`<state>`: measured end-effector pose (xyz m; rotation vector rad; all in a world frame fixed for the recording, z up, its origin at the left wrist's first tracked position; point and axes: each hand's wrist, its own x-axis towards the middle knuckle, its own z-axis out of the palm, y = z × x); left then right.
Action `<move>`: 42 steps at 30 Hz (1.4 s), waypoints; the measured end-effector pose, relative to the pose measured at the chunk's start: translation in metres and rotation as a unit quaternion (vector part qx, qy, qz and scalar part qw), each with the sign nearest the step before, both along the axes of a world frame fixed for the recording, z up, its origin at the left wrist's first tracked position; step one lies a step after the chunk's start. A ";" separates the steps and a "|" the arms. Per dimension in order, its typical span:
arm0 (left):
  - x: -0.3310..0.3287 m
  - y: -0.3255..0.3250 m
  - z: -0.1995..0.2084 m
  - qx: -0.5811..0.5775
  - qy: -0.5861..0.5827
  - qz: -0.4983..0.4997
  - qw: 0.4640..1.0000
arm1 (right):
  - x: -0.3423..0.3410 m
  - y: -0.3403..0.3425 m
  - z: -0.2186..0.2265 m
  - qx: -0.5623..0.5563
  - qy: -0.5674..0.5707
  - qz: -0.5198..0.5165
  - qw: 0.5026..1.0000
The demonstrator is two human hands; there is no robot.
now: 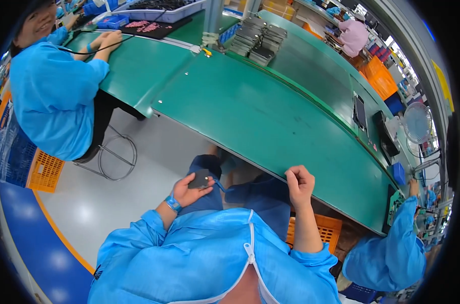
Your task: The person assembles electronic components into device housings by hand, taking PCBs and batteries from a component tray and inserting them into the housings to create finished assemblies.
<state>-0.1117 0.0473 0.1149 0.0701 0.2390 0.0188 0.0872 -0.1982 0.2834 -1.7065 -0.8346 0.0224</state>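
My left hand [189, 191] is over my lap, off the front of the bench, with its fingers closed around a small dark grey flat piece [199, 179]. The piece has a little bright spot near one edge; its exact kind does not show. A blue wrist strap [173, 203] circles my left wrist. At the near edge of the green work surface [240, 106], my right hand [301, 185] is raised in a loose fist. Whatever its curled fingers may hold is hidden.
Stacked grey trays [260, 40] stand at the far side of the bench. A dark phone-like device [360, 110] and a blue box [397, 173] are to the right. Co-workers in blue smocks sit at left and right. An orange crate [327, 230] is below the bench.
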 end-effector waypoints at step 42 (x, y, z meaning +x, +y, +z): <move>-0.072 -0.023 0.034 0.243 0.088 0.034 0.966 | -0.030 -0.011 0.029 -0.045 -0.022 0.013 0.999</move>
